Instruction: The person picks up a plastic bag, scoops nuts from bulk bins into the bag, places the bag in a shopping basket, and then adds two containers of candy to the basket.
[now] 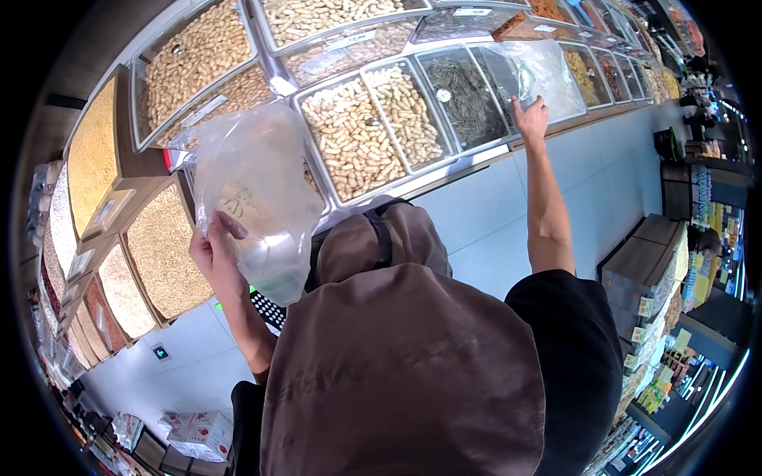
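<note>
My left hand (220,252) is closed around the side of a large clear plastic bag (258,178), which hangs in front of the peanut bins. Its thumb presses on the film, and the bag looks empty. Stretched out to the far right, my right hand (530,119) grips the lower edge of another sheet of clear plastic, seemingly a bag (544,75), spread over the bins there. Some of its fingers are hidden behind the film. Just left of that hand lies a bin of dark striped seeds (464,95). Peanuts in shells (345,135) fill the bins between my hands.
More clear bins of peanuts (202,51) rise behind in a second row. At the left stand wooden bins of yellow grain (91,151) and tan grain (171,254). Another display stand (647,246) is at the right. White boxes (198,435) sit at the lower left.
</note>
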`<move>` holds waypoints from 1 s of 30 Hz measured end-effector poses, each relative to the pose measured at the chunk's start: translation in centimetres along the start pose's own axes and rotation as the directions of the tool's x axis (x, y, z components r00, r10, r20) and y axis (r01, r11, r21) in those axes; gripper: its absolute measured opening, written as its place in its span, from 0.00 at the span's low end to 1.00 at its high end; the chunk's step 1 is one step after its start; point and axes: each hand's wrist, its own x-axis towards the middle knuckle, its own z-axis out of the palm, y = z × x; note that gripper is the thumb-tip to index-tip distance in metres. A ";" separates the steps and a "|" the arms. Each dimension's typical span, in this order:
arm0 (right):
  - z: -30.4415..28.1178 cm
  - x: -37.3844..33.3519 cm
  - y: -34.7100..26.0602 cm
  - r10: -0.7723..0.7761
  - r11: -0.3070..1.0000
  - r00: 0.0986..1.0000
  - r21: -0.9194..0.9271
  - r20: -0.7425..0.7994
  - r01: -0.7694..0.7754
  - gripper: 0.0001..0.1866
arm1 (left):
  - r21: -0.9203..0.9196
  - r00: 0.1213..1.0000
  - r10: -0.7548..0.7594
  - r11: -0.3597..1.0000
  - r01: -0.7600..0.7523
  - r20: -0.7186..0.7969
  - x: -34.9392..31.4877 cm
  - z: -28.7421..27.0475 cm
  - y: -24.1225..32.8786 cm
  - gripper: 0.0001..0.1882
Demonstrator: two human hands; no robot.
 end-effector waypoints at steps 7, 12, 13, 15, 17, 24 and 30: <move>4.2 0.7 0.5 -0.167 0.983 0.971 -0.051 0.170 0.178 0.37 | 0.002 0.988 -0.109 0.994 0.110 -0.108 -0.9 4.6 1.5 0.17; 4.8 0.3 0.8 -0.194 0.980 0.968 -0.005 0.160 0.197 0.33 | -0.095 0.958 -0.194 0.980 0.177 -0.211 -1.6 7.3 2.3 0.16; 4.6 0.3 0.9 -0.195 0.980 0.967 -0.005 0.163 0.198 0.33 | -0.097 0.956 -0.188 0.981 0.169 -0.228 -1.8 7.5 2.0 0.15; 4.0 0.1 0.8 -0.213 0.976 0.972 0.067 0.103 0.207 0.30 | -0.032 0.957 -0.161 0.987 0.158 -0.240 -1.9 8.6 2.4 0.15; 3.1 0.7 0.8 -0.267 0.960 0.962 0.065 -0.064 0.271 0.22 | -0.049 0.956 -0.149 0.989 0.141 -0.253 -2.2 9.3 2.2 0.15; -9.6 17.1 12.2 0.120 0.756 0.972 0.653 -0.201 0.041 0.16 | -0.052 0.932 -0.164 0.986 0.155 -0.323 -2.6 10.5 2.2 0.16; -27.1 24.2 15.2 0.233 0.560 0.888 0.801 -0.396 0.210 0.10 | -0.085 0.936 -0.137 0.990 0.115 -0.323 -2.5 12.0 2.0 0.14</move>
